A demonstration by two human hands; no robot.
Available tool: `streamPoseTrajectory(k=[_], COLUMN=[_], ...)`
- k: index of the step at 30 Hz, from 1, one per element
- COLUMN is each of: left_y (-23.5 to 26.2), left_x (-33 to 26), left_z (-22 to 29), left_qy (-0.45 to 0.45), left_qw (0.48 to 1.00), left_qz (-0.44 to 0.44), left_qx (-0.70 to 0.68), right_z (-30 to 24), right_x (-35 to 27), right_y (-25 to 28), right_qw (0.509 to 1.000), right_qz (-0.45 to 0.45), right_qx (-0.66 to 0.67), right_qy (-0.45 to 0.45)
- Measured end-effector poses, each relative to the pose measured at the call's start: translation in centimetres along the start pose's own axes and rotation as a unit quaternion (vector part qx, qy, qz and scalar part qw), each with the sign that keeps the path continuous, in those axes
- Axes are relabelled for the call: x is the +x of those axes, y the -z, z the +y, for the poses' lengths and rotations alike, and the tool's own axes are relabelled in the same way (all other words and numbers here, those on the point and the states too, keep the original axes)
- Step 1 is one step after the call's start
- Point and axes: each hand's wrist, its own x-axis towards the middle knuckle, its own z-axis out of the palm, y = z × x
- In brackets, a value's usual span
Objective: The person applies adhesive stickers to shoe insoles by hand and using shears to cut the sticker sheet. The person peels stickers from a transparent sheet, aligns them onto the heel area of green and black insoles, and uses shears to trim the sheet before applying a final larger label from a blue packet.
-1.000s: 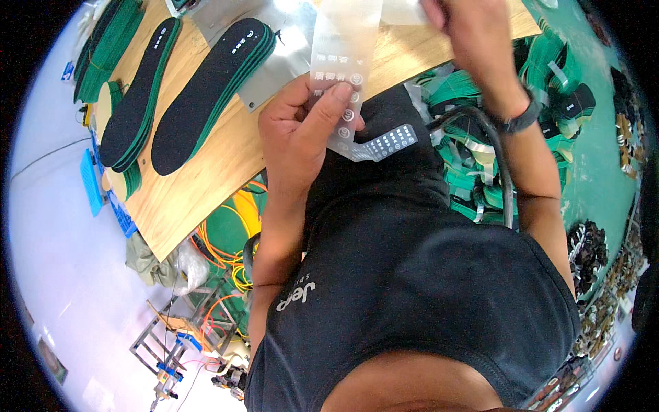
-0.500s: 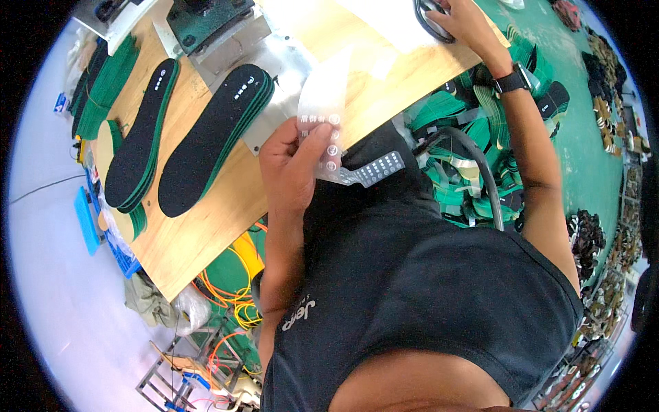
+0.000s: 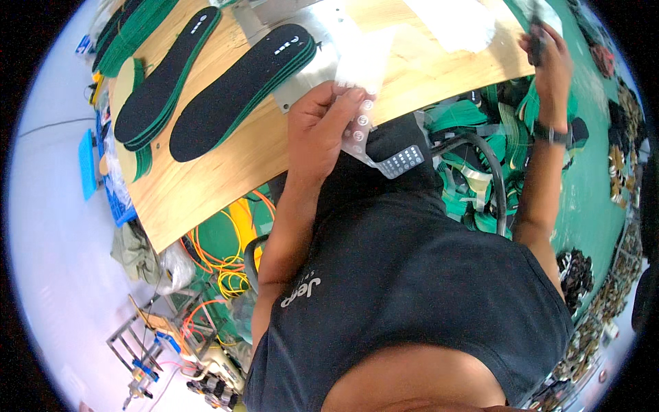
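My left hand is closed, pinching a translucent strip of film with white printed marks between thumb and fingers. The strip's upper part shows pale over the metal plate, and its lower tail hangs past the table edge over my lap. My right hand, at the table's far right corner, is closed round what look like black-handled scissors; their blades are too blurred to make out. Left of my left hand lie two stacks of black-topped green insoles, a near stack and a farther-left stack.
The wooden table carries a metal plate and pale sheets. More green insoles lie at the far left. Below the right edge are a curved dark tube and heaped green insoles. Orange and yellow hoses coil below left.
My right hand has lifted the scissors off the white sheet and moved right, past the table corner. My left hand still holds the strip. The view has shifted, so the table sits higher.
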Motion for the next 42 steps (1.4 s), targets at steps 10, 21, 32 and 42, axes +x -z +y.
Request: streamPoseTrajectory(k=[10,21,32,42], left_y=[-0.3,-1.8,-2.5,-2.3], left_x=[0.8,0.2,-0.2,-0.3], left_z=[-0.6,0.4,-0.6,-0.4], left_qy=[-0.048,-0.045,-0.005,0.013], left_qw=[0.996,0.996,0.993,0.989], left_qz=[-0.005,-0.010,-0.010,-0.017], left_qx=[0.076,0.074,0.115,0.143], right_z=[-5.0,-3.9,-4.5,-4.3], right_x=[-21.0,-20.1,-18.3,-18.1], right_y=[-11.0,-8.8,-7.4,-7.6], right_qw=[0.911,0.877,0.862,0.854], right_qz=[-0.322,-0.455,-0.496,-0.507], right_qx=[0.185,0.057,-0.004,-0.020], right_qy=[-0.179,-0.144,-0.101,-0.112])
